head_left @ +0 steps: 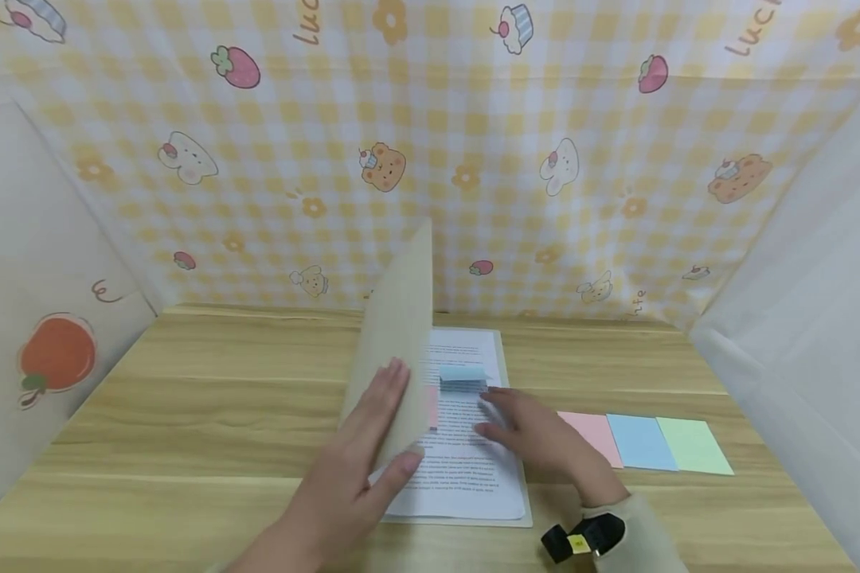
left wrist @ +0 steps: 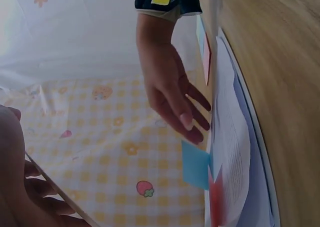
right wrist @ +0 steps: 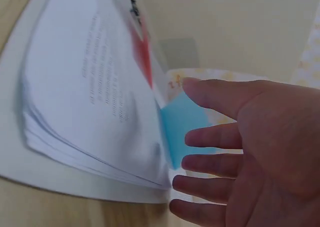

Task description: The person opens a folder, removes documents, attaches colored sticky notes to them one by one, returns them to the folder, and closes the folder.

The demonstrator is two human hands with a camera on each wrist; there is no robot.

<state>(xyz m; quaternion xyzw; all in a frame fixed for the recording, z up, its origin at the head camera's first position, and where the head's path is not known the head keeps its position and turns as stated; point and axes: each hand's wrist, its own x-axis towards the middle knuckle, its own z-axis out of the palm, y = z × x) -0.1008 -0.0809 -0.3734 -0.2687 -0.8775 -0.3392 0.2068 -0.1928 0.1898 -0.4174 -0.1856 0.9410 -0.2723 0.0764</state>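
Note:
My left hand (head_left: pixel 351 469) holds the raised beige cover (head_left: pixel 390 334) of a folder, with its fingers along the outer face and its thumb on the other side. In the folder lies a stack of printed sheets (head_left: pixel 466 477). A blue sticky note (head_left: pixel 463 374) stands up from the top page, also visible as a blue note (left wrist: pixel 195 164) in the left wrist view. Beside it a pink sticky note (head_left: pixel 433 406) is partly hidden by the cover. My right hand (head_left: pixel 533 434) hovers over the page near the blue note, its fingers spread and holding nothing.
To the right of the folder, pink (head_left: pixel 593 438), blue (head_left: pixel 643 442) and green (head_left: pixel 693 446) sticky notes lie in a row on the wooden table (head_left: pixel 208 414). A patterned cloth (head_left: pixel 430 159) hangs behind, with pale cloth at both sides.

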